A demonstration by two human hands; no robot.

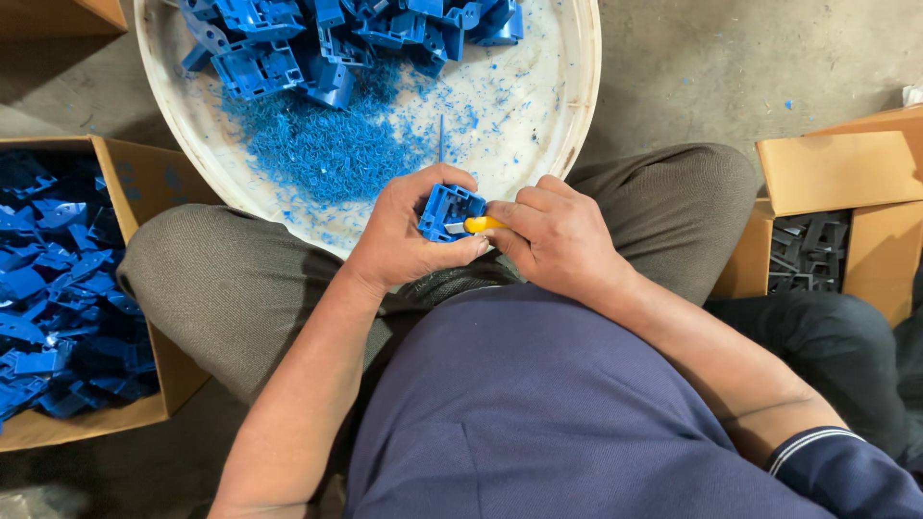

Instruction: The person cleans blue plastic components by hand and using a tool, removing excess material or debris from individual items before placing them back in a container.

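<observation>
My left hand (399, 235) grips the blue plastic part (448, 212) over my lap, while my right hand (553, 235), clenched on the yellow-handled knife (480, 225), touches the part's right edge.

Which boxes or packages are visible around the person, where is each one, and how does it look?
Left cardboard box: on the floor at the person's left, open, brown, filled with blue plastic parts.
Right cardboard box: on the floor at the person's right, brown, flap open, dark grey parts inside.
Labels, signs, screens: none visible.
</observation>
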